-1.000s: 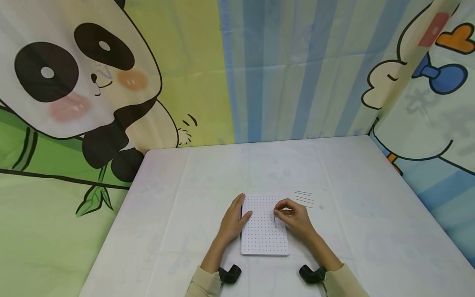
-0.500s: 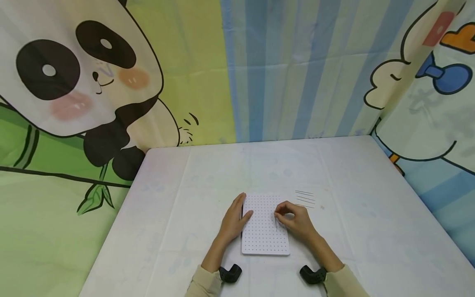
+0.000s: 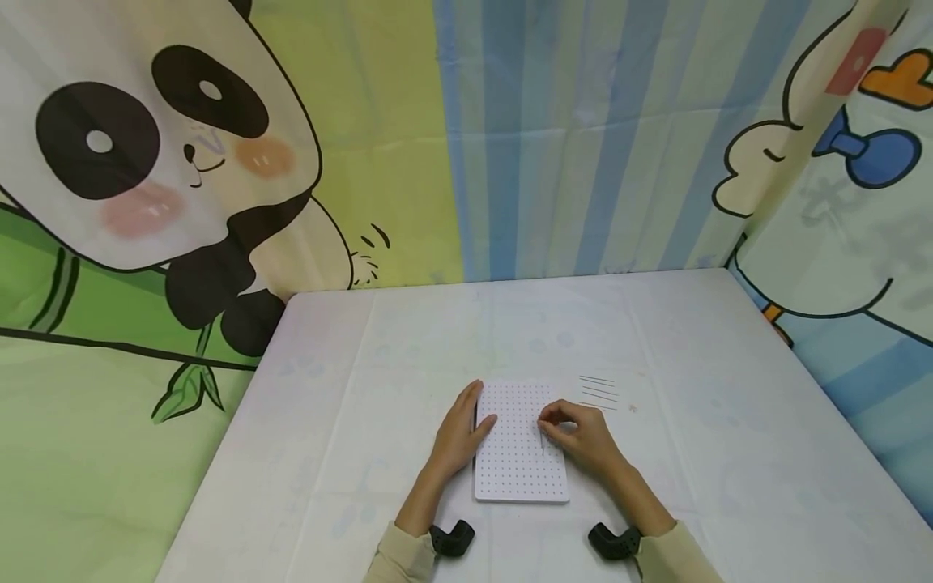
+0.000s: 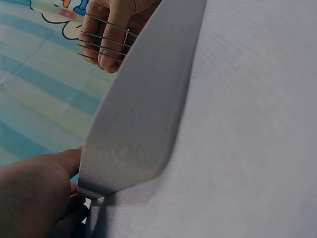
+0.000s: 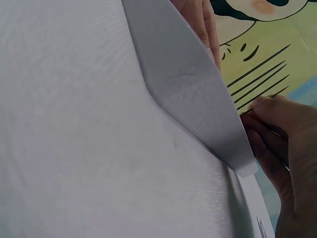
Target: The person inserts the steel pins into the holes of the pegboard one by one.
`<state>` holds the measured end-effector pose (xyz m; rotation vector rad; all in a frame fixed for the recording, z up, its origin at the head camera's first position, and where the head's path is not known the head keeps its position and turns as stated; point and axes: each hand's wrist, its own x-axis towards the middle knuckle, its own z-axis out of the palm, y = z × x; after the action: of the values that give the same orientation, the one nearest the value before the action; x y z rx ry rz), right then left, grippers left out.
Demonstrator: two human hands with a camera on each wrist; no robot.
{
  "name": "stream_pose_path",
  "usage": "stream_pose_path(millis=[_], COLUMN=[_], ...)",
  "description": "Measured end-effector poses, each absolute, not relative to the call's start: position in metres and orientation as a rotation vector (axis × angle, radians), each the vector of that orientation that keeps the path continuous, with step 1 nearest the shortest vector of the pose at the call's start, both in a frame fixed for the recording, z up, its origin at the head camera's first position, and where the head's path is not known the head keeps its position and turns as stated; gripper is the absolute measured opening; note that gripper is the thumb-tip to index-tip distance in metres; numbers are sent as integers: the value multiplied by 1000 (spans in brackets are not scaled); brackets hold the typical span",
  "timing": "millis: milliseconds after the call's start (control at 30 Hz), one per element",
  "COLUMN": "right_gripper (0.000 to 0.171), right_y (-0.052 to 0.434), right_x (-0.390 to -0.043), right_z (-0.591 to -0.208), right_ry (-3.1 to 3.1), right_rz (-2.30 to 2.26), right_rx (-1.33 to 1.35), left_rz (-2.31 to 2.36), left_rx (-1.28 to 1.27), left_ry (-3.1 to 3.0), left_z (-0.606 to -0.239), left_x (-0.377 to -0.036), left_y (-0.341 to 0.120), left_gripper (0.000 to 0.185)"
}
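A white board with rows of small holes point(image 3: 510, 478) lies on the table. My left hand point(image 3: 456, 429) holds its left edge, thumb over the top face and fingers along the side. Over the board's right part, my right hand point(image 3: 579, 433) pinches a thin dark rod point(image 3: 542, 441) between thumb and forefinger, its lower end pointing down at the holes. Several thin rods point(image 5: 258, 66) rise above the board's edge in the right wrist view, with my right thumb and fingertips right at the nearest one. From the left wrist side, these rods point(image 4: 101, 37) overlap my right fingers.
Several more thin dark rods point(image 3: 598, 393) lie side by side on the white table point(image 3: 685, 389), right of the board's far end. Printed cloth point(image 3: 547, 121) hangs behind the table. A black wrist device point(image 3: 453, 538) sits at each cuff.
My right hand has shifted very slightly toward me, keeping the rod between its fingertips. The left hand and the board stay in place.
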<state>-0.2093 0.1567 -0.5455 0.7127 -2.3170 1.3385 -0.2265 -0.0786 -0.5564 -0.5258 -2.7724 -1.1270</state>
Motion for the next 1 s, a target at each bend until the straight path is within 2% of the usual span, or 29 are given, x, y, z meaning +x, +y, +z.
stream_pose_path(millis=[233, 600, 867, 1000], right_gripper=[17, 14, 19, 15], right_y=[171, 215, 224, 224], right_x=[-203, -213, -219, -220], right_z=[-543, -540, -553, -559], right_ry=[-2321, -2293, -2231, -2211], right_rz=[1434, 1351, 1565, 1572], right_rx=[615, 201, 2, -29], left_rz=[-1142, -1139, -1148, -1141], left_rx=[-514, -517, -537, -541], left_ry=[-2795, -2776, -2756, -2745], left_z=[-557, -558, -558, -557], left_x=[-224, -227, -227, -226], left_y=[-78, -79, -80, -80], left_gripper=[64, 63, 63, 63])
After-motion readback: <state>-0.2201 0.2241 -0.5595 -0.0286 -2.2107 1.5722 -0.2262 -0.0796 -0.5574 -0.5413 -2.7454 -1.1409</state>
